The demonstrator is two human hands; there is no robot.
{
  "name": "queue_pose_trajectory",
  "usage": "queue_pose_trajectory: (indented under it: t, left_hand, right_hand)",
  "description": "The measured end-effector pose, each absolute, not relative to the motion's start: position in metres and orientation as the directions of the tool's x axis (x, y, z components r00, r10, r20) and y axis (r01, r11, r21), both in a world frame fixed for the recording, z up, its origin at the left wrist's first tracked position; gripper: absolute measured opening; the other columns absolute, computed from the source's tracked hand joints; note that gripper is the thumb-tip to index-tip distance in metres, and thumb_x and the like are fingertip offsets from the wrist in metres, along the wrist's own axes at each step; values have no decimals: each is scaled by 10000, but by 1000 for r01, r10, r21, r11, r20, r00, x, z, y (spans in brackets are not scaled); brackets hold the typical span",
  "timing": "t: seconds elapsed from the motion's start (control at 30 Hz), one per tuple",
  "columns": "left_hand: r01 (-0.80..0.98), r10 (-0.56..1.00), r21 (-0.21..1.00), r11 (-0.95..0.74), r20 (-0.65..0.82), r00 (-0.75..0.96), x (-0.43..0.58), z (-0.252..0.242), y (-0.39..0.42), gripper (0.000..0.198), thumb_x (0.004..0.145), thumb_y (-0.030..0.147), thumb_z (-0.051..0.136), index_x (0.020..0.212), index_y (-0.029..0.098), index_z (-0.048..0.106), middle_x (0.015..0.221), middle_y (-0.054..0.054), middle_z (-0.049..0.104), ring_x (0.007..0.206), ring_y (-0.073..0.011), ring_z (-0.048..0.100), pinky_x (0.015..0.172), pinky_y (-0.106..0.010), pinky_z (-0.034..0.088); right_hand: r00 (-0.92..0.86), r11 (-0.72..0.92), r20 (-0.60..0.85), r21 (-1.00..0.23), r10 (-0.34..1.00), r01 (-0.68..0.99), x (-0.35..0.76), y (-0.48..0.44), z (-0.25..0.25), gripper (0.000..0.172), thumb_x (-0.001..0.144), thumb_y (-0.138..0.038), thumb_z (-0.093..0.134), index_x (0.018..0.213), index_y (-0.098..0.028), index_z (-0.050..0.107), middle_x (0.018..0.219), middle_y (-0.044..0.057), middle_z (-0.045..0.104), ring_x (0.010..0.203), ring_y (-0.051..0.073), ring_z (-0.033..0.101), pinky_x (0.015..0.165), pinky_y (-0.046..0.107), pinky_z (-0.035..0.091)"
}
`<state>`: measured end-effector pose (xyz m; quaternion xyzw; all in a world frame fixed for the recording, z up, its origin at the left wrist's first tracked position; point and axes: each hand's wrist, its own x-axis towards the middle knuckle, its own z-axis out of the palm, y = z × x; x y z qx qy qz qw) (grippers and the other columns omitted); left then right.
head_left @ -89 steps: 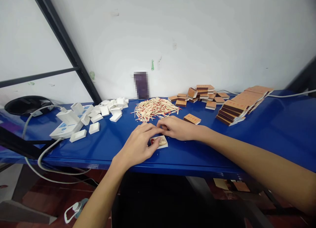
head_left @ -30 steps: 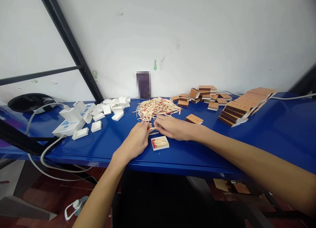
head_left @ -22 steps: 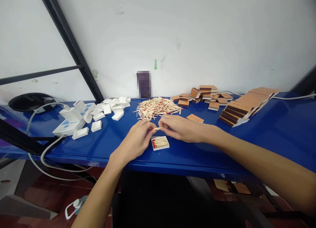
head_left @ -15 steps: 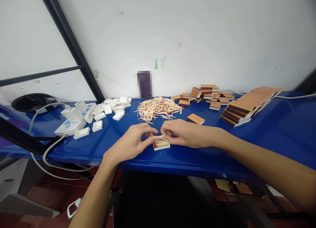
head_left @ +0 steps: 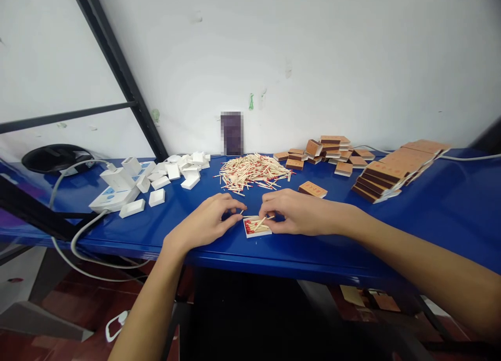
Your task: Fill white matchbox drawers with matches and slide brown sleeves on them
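A small white matchbox tray holding red-tipped matches lies near the front edge of the blue table. My left hand rests just left of the tray, fingers curled, fingertips at its left end. On the tray's right side, my right hand has its fingers pinched on a few matches lying across the tray. Behind the hands lies a loose pile of matches. One brown matchbox sleeve sits by my right wrist.
Empty white trays are scattered at the left beside a white power strip with a grey cable. Brown matchbox stacks and a long row of boxes stand at the back right. A black metal frame crosses the left.
Both hands came back from the match pile with a few matches and lowered them onto the tray. The tray now shows between the hands; the view drifted slightly.
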<state>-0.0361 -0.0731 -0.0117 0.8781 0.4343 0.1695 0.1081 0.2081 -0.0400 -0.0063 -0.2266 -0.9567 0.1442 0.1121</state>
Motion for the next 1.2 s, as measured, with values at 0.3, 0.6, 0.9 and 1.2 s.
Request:
queue_pose_trajectory:
  t: [0.3, 0.6, 0.9, 1.2]
  left_hand:
    - [793, 845, 293, -534, 202, 495, -28, -19, -66, 182, 934, 337, 599, 956, 183, 694, 895, -39, 648, 877, -198, 583, 764, -317, 448]
    - [822, 876, 303, -482, 204, 438, -29, -18, -67, 149, 918, 203, 551, 885, 189, 695, 870, -23, 664, 822, -186, 599, 782, -324, 445]
    - [859, 908, 296, -418, 93, 409, -42, -16, -70, 159, 933, 220, 459, 901, 182, 610, 905, -48, 622, 856, -213, 566, 801, -357, 445]
    - [831, 874, 284, -478, 63, 481, -44, -18, -72, 261, 993, 285, 325, 875, 186, 534, 946, -66, 577, 896, -218, 514, 886, -395, 412]
  right_hand:
    - [-864, 856, 180, -331, 470, 397, 205, -43, -8, 87, 859, -163, 602, 875, -170, 687, 810, 18, 610, 711, 130, 539, 666, 255, 386]
    - [-861, 883, 267, -320, 432, 344, 202, -42, -15, 85, 872, -164, 584, 836, -168, 662, 780, 7, 606, 716, 124, 534, 665, 252, 373]
    - [-851, 868, 243, -315, 465, 384, 207, -43, -9, 77, 785, -166, 561, 801, -196, 492, 755, -22, 531, 653, 117, 437, 624, 264, 315]
    - [-873, 851, 159, -359, 462, 384, 209, -39, -11, 145, 756, -211, 519, 763, -215, 374, 722, -31, 465, 638, 131, 391, 652, 279, 316]
